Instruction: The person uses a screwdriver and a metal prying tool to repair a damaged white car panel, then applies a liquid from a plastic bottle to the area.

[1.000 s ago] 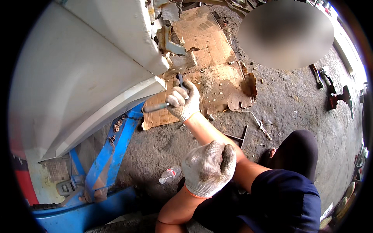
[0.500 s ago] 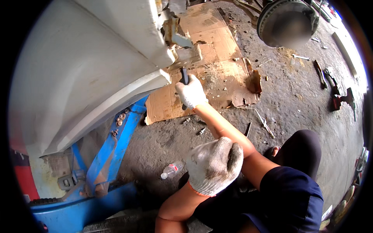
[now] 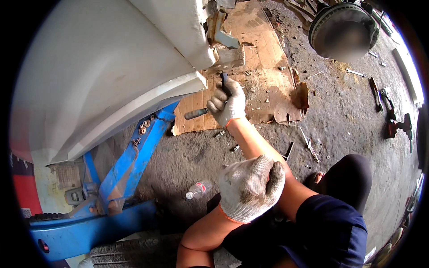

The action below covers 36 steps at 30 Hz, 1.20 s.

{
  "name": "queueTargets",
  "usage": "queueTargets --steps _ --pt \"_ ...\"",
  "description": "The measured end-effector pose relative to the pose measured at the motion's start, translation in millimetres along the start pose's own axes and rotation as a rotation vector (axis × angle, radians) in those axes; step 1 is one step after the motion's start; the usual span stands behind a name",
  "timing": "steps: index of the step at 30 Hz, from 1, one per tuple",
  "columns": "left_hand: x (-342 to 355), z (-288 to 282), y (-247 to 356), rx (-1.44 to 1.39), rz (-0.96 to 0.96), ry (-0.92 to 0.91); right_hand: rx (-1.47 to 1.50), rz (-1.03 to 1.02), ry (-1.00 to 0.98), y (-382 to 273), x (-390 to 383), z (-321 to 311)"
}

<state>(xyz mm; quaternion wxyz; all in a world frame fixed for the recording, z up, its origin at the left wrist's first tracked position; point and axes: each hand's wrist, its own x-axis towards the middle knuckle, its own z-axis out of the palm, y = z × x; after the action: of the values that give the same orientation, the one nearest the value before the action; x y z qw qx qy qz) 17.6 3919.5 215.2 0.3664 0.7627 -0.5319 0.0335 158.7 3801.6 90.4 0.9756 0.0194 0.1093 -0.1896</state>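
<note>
My right hand, in a soiled white knit glove, reaches up and grips a tool with a black upper part and a grey-green handle pointing left. It is just below a torn, rusty metal edge of the white car body. My left hand, gloved likewise, is closed in a fist nearer me, over my right forearm; whatever it may hold is hidden.
Torn cardboard lies on the concrete floor. A blue metal stand is at left, a plastic bottle below centre, a tyre at the bottom. A brake disc is upper right, with a red drill and tools nearby.
My right hand rolled over and back, its handle hidden half a second ago and showing again now. Both hands sit slightly further right in view; my left stays closed.
</note>
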Motion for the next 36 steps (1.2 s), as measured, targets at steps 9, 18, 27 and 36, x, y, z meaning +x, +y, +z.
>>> queueTargets --steps 9,18,27,36 --pt "7 -2 0 -0.036 -0.095 0.001 -0.611 -0.142 0.127 5 3 -2" --pt "-30 -36 -74 0.263 -0.462 0.450 0.415 0.141 -0.079 -9 -4 -5" --pt "14 -1 -167 1.077 -0.030 0.273 0.245 0.027 0.002 11 -3 6" --pt "7 29 -218 0.869 -0.209 0.134 0.008 -0.021 0.106 15 -4 6"
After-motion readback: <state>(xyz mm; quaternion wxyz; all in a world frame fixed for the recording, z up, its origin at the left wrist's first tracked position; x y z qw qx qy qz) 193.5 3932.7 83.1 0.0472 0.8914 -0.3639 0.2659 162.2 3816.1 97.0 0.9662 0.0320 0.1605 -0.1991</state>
